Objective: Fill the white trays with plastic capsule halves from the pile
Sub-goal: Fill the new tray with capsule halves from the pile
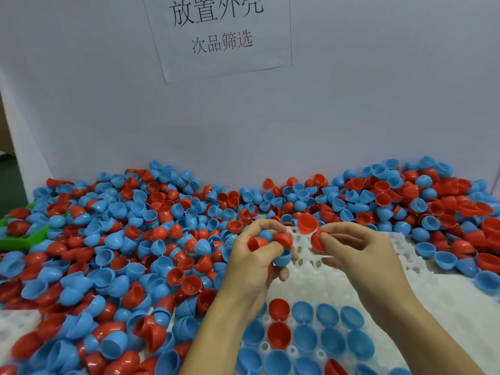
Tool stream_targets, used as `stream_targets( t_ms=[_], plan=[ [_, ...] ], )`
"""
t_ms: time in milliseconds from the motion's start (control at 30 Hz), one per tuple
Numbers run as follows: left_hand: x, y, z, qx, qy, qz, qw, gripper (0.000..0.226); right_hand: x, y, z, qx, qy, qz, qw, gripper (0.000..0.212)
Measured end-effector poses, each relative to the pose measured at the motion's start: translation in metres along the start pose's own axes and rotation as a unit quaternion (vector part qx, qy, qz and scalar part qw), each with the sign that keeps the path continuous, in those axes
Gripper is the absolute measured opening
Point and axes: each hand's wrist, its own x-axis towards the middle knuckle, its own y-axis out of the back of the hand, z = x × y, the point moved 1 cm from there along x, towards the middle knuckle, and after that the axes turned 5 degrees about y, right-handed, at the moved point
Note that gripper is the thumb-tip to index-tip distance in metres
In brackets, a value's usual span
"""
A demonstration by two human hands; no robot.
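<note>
A big pile of red and blue plastic capsule halves (116, 239) covers the table from the left to the back wall. A white tray (319, 282) with round sockets lies in front of me; its near rows hold blue halves (327, 315) and a few red halves (278, 334), open side up. My left hand (251, 263) hovers over the tray's far part and grips several red and blue halves. My right hand (351, 247) pinches a red half (318, 240) just right of the left hand. Another red half (307, 224) shows above it.
A white wall with a paper sign (219, 33) stands behind the pile. A green bin (24, 239) sits half buried at the far left. Another white tray (13, 326) peeks out at the lower left. More halves (446, 207) heap up at the right.
</note>
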Motion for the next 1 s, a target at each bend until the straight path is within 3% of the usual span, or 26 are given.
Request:
stream_targets(
  t_ms=[100, 267, 433, 633, 733, 867, 1000],
  plan=[
    [-0.002, -0.002, 0.002, -0.009, 0.017, -0.016, 1.000, 0.017, -0.002, -0.001, -0.002, -0.033, 0.025, 0.010, 0.999, 0.015],
    [-0.002, -0.006, -0.004, 0.035, 0.030, -0.025, 0.999, 0.025, -0.003, -0.006, -0.003, -0.089, 0.048, -0.021, 0.995, 0.007],
    [-0.001, -0.005, -0.004, 0.071, 0.029, -0.049, 0.996, 0.015, -0.004, -0.005, -0.002, -0.148, 0.085, 0.001, 0.985, 0.007],
    [0.001, -0.005, -0.008, 0.077, 0.039, -0.042, 0.995, 0.019, -0.006, -0.007, -0.004, -0.135, 0.119, 0.010, 0.984, 0.038],
    [0.001, -0.004, -0.009, 0.080, 0.044, -0.030, 0.995, 0.023, -0.007, -0.007, -0.005, -0.195, 0.155, -0.035, 0.968, 0.029],
    [0.000, -0.002, -0.006, 0.072, 0.036, -0.029, 0.996, 0.021, -0.005, -0.006, -0.004, -0.238, 0.146, -0.016, 0.960, 0.013],
    [0.001, -0.001, -0.007, 0.106, 0.014, -0.032, 0.994, 0.024, -0.003, -0.002, -0.009, -0.175, 0.095, 0.024, 0.980, 0.025]
  ],
)
